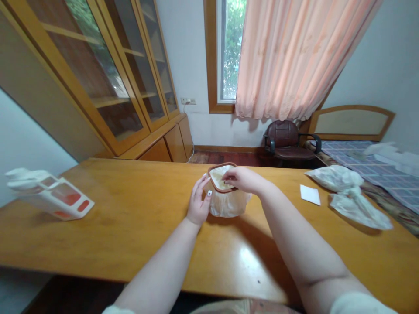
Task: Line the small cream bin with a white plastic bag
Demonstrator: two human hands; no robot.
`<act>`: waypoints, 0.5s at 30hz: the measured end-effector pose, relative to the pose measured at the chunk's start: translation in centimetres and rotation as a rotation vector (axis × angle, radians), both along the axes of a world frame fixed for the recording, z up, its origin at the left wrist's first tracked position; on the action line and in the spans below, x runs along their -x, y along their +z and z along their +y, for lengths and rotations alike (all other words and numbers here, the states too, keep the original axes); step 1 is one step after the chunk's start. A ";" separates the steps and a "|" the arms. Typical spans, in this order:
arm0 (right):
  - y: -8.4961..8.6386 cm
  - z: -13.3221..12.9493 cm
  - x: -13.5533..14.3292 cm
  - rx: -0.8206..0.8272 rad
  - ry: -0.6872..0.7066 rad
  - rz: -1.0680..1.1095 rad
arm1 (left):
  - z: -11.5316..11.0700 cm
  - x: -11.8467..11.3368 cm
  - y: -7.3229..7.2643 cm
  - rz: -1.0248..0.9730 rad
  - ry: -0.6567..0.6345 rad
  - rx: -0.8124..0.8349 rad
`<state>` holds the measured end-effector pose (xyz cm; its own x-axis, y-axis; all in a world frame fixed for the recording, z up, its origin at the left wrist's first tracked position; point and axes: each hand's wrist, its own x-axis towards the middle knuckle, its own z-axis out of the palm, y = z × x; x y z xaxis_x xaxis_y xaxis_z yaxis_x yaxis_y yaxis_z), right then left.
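A small bin (228, 205) with a brown rim and a whitish plastic liner folded over its outside stands near the far edge of the wooden table (140, 222). My left hand (199, 201) rests against the left side of the bin, fingers apart, with the thumb at the front of the rim. Over the opening, my right hand (240, 178) reaches in from the right, its fingertips down inside against the liner. Its fingers are bent, and whether they pinch the liner is too small to tell.
A white container with orange-red patches (54, 194) is at the left of the table. To the right are a white square (310, 194) and a tied, filled plastic bag (353, 196). Beyond the table stand a brown armchair (286, 139), a bed (376, 161) and a glass-door cabinet (131, 65).
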<state>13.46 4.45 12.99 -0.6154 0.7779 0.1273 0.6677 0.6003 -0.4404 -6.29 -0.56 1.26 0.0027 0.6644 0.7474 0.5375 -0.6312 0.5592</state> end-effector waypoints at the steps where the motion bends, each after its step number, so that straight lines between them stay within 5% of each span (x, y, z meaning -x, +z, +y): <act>1: 0.6 0.3 0.5 0.019 0.021 -0.112 | 0.0 0.1 0.1 0.035 -0.006 -0.003; 5: 2.4 1.7 2.7 0.149 0.187 -0.438 | -0.1 0.3 0.3 0.146 -0.005 -0.031; 8: 2.2 2.7 3.9 0.208 0.316 -0.551 | -0.2 0.3 0.4 0.202 -0.017 -0.040; 15: 1.6 3.4 4.2 0.139 0.318 -0.600 | -0.5 0.1 0.7 0.211 -0.044 -0.038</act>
